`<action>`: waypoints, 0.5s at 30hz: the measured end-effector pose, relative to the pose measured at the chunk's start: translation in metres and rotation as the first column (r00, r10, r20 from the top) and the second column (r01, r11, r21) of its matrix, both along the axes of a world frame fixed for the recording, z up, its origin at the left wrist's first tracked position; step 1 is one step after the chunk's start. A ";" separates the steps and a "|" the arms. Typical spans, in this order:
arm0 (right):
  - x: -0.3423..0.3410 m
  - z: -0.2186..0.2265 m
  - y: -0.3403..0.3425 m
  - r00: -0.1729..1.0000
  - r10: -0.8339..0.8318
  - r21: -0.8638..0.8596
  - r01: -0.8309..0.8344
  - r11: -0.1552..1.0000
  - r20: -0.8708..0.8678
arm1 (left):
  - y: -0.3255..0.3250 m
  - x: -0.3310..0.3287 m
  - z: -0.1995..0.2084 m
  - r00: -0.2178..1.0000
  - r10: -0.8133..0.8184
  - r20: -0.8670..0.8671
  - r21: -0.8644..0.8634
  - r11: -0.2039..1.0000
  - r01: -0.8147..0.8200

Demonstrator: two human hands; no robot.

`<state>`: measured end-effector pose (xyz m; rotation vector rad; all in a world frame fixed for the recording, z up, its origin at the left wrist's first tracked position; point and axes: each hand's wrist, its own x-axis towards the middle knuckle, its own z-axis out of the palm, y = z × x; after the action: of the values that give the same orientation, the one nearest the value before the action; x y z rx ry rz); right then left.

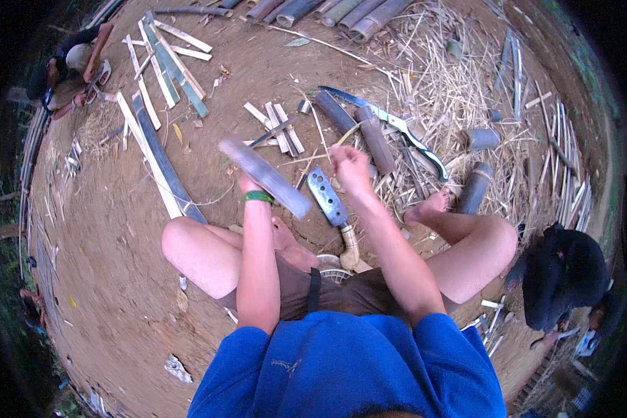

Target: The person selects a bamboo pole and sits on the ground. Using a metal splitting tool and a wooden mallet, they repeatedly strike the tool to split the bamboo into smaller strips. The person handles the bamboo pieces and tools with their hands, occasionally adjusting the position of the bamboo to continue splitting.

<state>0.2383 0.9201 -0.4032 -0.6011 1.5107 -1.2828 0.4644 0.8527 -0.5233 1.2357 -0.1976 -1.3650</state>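
Observation:
My left hand [247, 183], a green band at its wrist, grips a broad, flat grey-brown bamboo slat [266, 178]. The slat is blurred by motion, slants down to the right and hides most of the fingers. My right hand [350, 168] is closed in a pinch, with a thin bamboo strip [349, 133] sticking out past the fingertips. Between my hands a cleaver [327, 198] with holes in its blade lies on the dirt, its wooden handle toward me. Beyond my right hand lie a bamboo tube [376, 141] and a curved saw [396, 121] with a white-and-black handle.
Pale shavings [453, 83] cover the ground at right, among short bamboo tubes [475, 187]. Short slats [275, 129] lie ahead; long split strips [153, 157] lie at left. Thick bamboo poles [366, 19] are at the back. Other people crouch at far left [80, 59] and right [564, 275].

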 end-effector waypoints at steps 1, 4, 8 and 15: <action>-0.007 0.012 -0.008 0.998 0.059 0.025 -0.059 0.998 -0.005 | -0.015 0.029 -0.017 0.988 0.142 -0.065 0.040 0.989 -0.140; -0.097 0.000 -0.048 0.857 -0.010 -0.122 -0.062 0.991 -0.516 | -0.040 0.063 -0.025 0.952 0.293 -0.083 0.108 0.953 -0.284; -0.184 -0.031 -0.078 0.672 -0.525 -0.041 0.595 0.802 -0.522 | -0.035 0.066 -0.005 0.950 0.251 -0.185 0.045 0.968 -0.247; 0.026 -0.182 -0.032 0.587 0.745 0.520 -0.549 0.654 -0.317 | -0.012 0.070 0.010 0.842 0.157 -0.517 -0.158 0.949 -0.274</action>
<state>0.2638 0.8880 -0.5855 -1.1836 1.6437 -0.2195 0.5341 0.8403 -0.5137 0.6578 0.1485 -1.3719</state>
